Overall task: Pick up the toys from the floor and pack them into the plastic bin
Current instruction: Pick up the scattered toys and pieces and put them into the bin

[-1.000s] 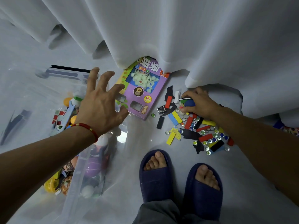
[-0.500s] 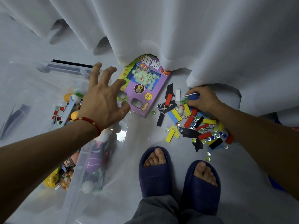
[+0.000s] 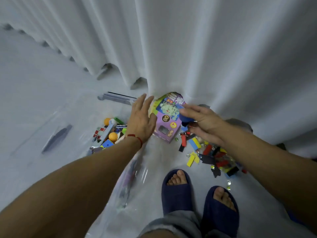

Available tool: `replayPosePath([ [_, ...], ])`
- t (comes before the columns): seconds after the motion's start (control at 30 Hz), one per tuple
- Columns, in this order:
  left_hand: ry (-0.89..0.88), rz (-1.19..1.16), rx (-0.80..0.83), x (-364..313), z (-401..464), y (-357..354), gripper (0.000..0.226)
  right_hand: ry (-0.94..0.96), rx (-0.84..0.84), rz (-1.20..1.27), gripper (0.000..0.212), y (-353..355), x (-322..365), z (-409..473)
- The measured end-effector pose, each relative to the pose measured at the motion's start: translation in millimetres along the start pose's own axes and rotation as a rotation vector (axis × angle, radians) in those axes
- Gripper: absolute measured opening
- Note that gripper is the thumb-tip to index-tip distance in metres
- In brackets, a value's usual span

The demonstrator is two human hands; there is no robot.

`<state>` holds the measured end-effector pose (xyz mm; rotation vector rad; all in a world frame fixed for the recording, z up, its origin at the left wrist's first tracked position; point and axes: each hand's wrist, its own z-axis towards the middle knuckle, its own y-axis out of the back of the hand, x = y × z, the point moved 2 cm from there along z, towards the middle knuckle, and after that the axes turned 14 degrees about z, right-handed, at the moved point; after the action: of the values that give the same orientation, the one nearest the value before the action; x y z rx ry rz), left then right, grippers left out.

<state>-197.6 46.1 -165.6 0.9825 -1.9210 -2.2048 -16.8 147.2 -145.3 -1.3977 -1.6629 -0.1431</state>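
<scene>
Both of our hands reach forward over the floor (image 3: 42,86) in the head view. Our left hand (image 3: 141,120) hangs with its fingers straight and close together, holding nothing, above the far end of the plastic bin (image 3: 135,177); a red string bracelet (image 3: 135,137) circles its wrist. Our right hand (image 3: 204,122) is lifted off the floor with a dark blue toy piece (image 3: 186,118) pinched under its fingers, in front of the purple toy box (image 3: 169,120); motion blur hides just how the fingers wrap it. That box lies flat on the floor with its far end tucked under the hem of the white curtain (image 3: 205,48), just beside the bin's far right corner. Inside the clear bin we see orange balls (image 3: 113,136), a red-and-white checkered piece (image 3: 99,133), a green block (image 3: 119,120) and a cube with a blue face (image 3: 108,144). The loose toys (image 3: 211,155) lie scattered on the floor under our right forearm: red, yellow, blue and black flat bars and small glass beads, between the purple box and our dark blue slippers (image 3: 178,191). Beyond the bin, near the curtain, a grey-blue bin lid (image 3: 116,98) rests on the floor.
</scene>
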Motion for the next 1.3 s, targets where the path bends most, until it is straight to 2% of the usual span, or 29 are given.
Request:
replayPosePath([
  [0.07, 0.202, -0.237, -0.195, 5, -31, 22, 0.046, 0.012, 0.128, 0.021, 0.026, -60, -5, -11],
  [0.13, 0.404, -0.342, -0.374, 19, -71, 43, 0.037, 0.021, 0.215, 0.02, 0.022, -119, -14, -21],
  [0.17, 0.483, -0.36, -0.406, 26, -89, 52, 0.032, 0.031, 0.234, -0.015, 0.019, -145, -19, -23],
  [0.2, 0.553, -0.371, -0.398, 34, -105, 59, 0.028, 0.049, 0.239, -0.098, 0.02, -167, -26, -25],
  [0.27, 0.667, -0.371, -0.332, 46, -127, 68, 0.029, 0.056, 0.21, -0.376, 0.038, -194, -38, -29],
  [0.33, 0.686, -0.344, -0.27, 54, -135, 73, 0.028, 0.059, 0.183, -0.656, 0.051, -199, -40, -34],
  [0.4, 0.616, -0.323, -0.233, 54, -139, 74, 0.027, 0.104, 0.181, -0.838, 0.046, -183, -28, -44],
  [0.47, 0.468, -0.265, -0.218, 46, -141, 71, 0.031, 0.107, 0.197, -0.952, 0.035, -145, -8, -54],
  [0.57, 0.141, -0.112, -0.203, 15, -139, 56, 0.037, 0.035, 0.155, -1.202, 0.024, -54, 23, -77],
  [0.67, -0.076, -0.02, -0.04, -19, -133, 17, 0.043, -0.054, 0.084, -1.561, 0.024, 52, 32, -97],
  [0.73, -0.127, -0.006, 0.115, -36, -130, -19, 0.045, -0.112, 0.033, -1.646, 0.025, 116, 13, -103],
  [0.8, -0.148, 0.002, 0.28, -47, -125, -58, 0.047, -0.146, -0.059, -1.57, 0.027, 167, -21, -103],
  [0.87, -0.132, 0.043, 0.429, -51, -120, -96, 0.051, -0.141, -0.145, -1.492, 0.039, 205, -65, -97],
  [0.93, -0.129, 0.084, 0.499, -52, -112, -132, 0.053, -0.11, -0.182, -1.458, 0.054, 232, -107, -88],
  [1.07, -0.089, 0.138, 0.442, -50, -91, -183, 0.058, 0.178, -0.272, -1.511, 0.059, 255, -145, -66],
  [1.17, -0.073, 0.15, 0.376, -55, -82, -207, 0.067, 0.329, -0.238, -1.6, 0.066, 267, -152, -45],
  [1.3, -0.067, 0.121, 0.329, -55, -80, -227, 0.064, 0.48, -0.167, -1.571, 0.052, 279, -154, -26],
])
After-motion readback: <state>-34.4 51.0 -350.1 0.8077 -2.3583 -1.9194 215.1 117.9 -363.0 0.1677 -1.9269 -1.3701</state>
